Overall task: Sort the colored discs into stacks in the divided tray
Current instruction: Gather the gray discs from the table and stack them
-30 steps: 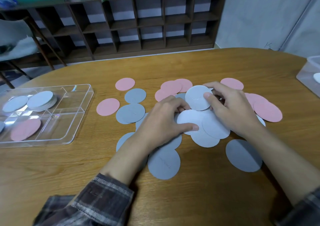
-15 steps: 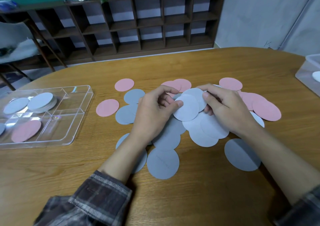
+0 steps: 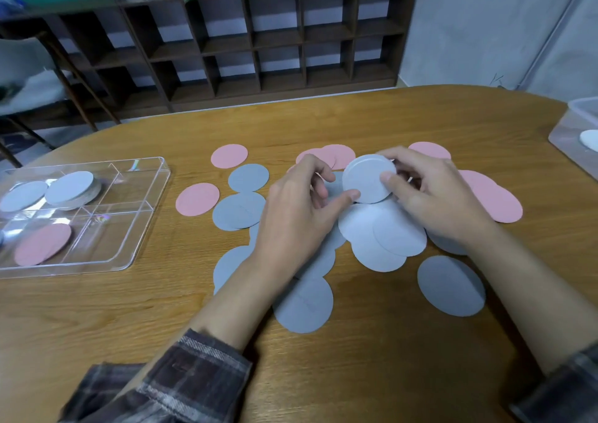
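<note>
Several pale blue-grey discs (image 3: 385, 241) and pink discs (image 3: 197, 199) lie scattered on the wooden table (image 3: 420, 358). Above the pile, a small stack of pale grey discs (image 3: 367, 179) is held between both hands: my left hand (image 3: 297, 215) pinches its lower left edge, my right hand (image 3: 433, 196) grips its right side. The clear divided tray (image 3: 142, 228) sits at the left. It holds a stack of grey discs (image 3: 71, 189) and another grey disc (image 3: 22, 196) in the far compartments, and a pink disc (image 3: 42, 244) in a near one.
A clear plastic bin (image 3: 576, 131) stands at the table's right edge. A dark wooden shelf unit (image 3: 275, 40) and a chair (image 3: 32, 76) are behind the table. A loose grey disc (image 3: 451, 286) lies near the front right.
My left hand lifted a grey disc off the pile and brought it onto the one in my right hand. Both hands now hold the gathered stack, raised slightly.
</note>
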Demonstrator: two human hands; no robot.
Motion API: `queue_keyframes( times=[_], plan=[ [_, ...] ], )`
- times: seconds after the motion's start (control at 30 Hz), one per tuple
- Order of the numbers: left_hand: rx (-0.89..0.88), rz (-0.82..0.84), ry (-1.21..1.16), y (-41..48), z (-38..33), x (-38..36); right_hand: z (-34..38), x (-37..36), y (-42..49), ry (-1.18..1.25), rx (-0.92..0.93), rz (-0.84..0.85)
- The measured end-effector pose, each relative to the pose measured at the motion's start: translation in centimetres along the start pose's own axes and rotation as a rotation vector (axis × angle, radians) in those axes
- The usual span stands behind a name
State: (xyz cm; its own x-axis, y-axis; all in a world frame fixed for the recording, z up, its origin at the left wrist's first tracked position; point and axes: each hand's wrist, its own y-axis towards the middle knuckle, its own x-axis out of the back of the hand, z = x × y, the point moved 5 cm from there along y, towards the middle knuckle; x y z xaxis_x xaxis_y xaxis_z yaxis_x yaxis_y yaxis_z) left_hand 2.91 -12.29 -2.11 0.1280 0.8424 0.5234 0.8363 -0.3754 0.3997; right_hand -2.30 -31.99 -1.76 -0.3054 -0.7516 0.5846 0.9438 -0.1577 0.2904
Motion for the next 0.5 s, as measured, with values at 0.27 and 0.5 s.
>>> queue_keyframes(
  times=[0.27, 0.5],
  plan=[
    [-0.330, 0.472, 0.226, -1.8, -0.8, -3.7, -1.1, 1.8, 0.5, 0.009, -0.058, -0.181],
    [-0.351, 0.436, 0.268, -1.6, -0.6, -3.5, -0.8, 1.0, 0.4, -0.007, -0.044, -0.133]
  ],
)
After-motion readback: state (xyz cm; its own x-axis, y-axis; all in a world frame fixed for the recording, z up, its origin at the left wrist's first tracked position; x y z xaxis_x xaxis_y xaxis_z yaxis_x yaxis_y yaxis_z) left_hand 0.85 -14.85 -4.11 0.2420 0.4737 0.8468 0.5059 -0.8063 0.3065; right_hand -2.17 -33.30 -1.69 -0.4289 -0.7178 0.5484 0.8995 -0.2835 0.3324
